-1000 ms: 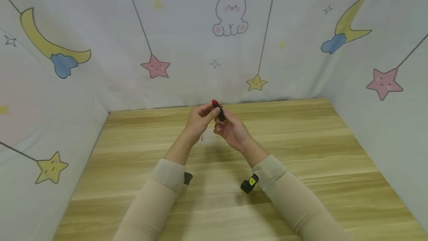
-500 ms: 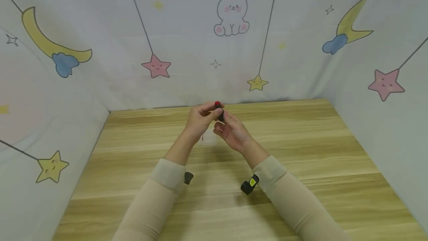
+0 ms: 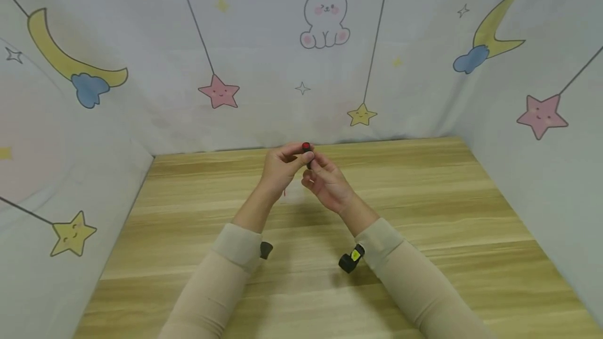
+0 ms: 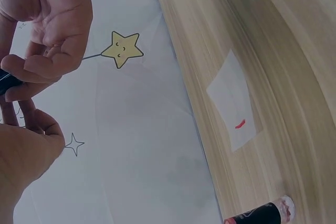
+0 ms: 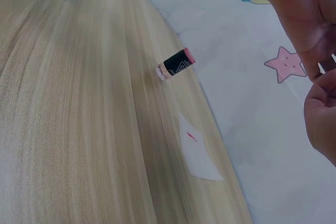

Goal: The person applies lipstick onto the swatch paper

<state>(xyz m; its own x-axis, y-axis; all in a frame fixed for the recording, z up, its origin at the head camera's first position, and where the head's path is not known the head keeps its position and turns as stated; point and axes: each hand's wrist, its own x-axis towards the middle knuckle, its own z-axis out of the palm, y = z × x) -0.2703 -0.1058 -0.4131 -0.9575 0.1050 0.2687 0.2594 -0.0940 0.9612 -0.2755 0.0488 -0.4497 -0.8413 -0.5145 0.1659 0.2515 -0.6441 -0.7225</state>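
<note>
A black lipstick (image 3: 308,161) is held between both hands above the back of the table, its red end (image 3: 306,146) level with the dark rim. My left hand (image 3: 279,171) pinches the upper part of the tube with thumb and fingers. Thumb and fingertips of my right hand (image 3: 332,184) grip the lower part. In the left wrist view the black tube (image 4: 7,81) shows at the left edge, in the fingers of the right hand (image 4: 58,30). The lipstick is mostly hidden in the right wrist view, where the two hands meet at the right edge.
White paper (image 5: 198,156) with a short red stroke lies on the wooden table (image 3: 301,286) below the hands. Beside it a small black-and-pink cylinder (image 5: 177,64) appears to stand upright. Behind the table hangs a patterned white cloth (image 3: 268,56), with cloth on both sides too.
The red tip, which stuck out of the tube a second ago, has sunk to the rim. The tube has tilted more upright, and my right fingers have shifted on its lower part.
</note>
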